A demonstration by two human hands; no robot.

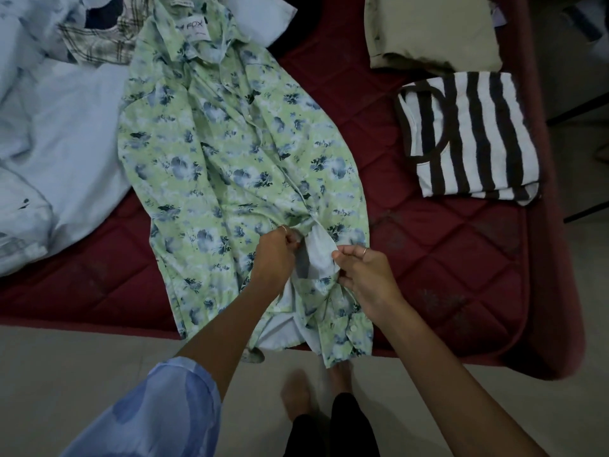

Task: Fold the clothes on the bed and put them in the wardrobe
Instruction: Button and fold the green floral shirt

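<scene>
Floral shirt (230, 166) laid flat on the bed (445, 258), lower front placket pinched by left hand (275, 258) and right hand (365, 275), apparently being buttoned before folding; sleeves judged to be folded inward next

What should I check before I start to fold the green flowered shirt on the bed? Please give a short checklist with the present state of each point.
1. Shirt lies lengthwise on the bed: ok. The green flowered shirt is spread on the red mattress, collar away from the person.
2. Front is closed: not ok. The left hand and the right hand each pinch an edge of the front near the hem, and the pale inside shows between them.
3. Hem is on the bed: not ok. It hangs over the near edge.
4. Fabric is smooth: not ok. It is wrinkled around the hands.
5. Room for the folded shirt: ok. Bare mattress lies near the striped top.
</scene>
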